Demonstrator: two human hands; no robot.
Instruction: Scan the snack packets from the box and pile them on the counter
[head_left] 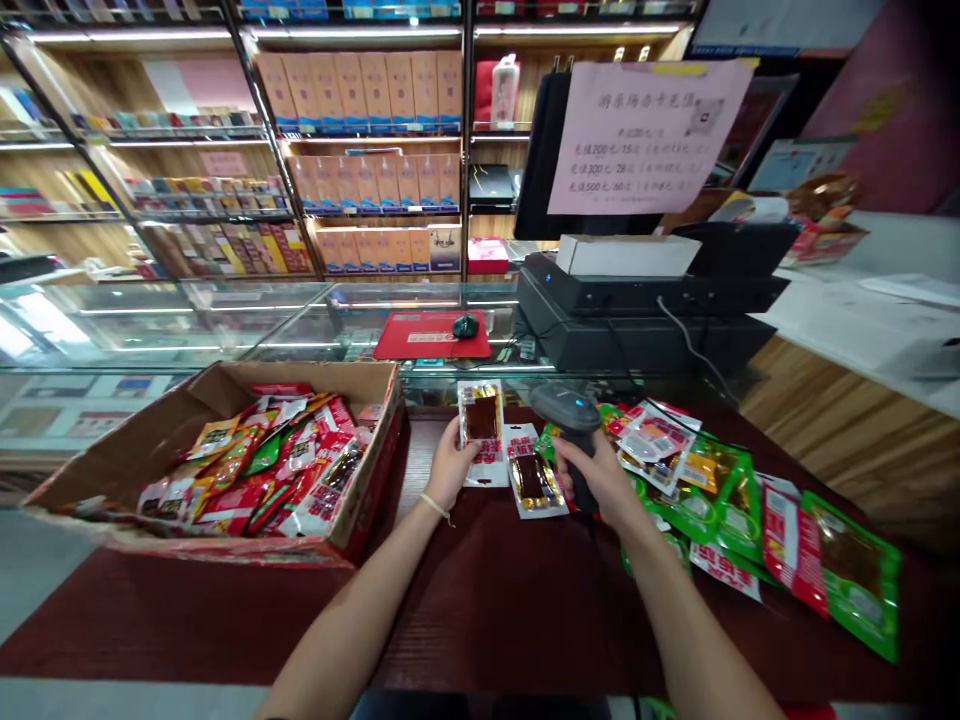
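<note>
Head view: the left hand (450, 465) pinches a snack packet (481, 415) by its left edge, just above the counter (525, 600). The packet's long axis runs from 12 to 6 o'clock. At its 3 o'clock, the right hand (604, 480) has its fingers wrapped tightly round a scanner (568, 408), head at 12. A cardboard box (135, 440) sits at 9 o'clock.

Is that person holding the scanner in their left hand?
No, the scanner is gripped by the right hand, while the left hand holds a packet.
</note>
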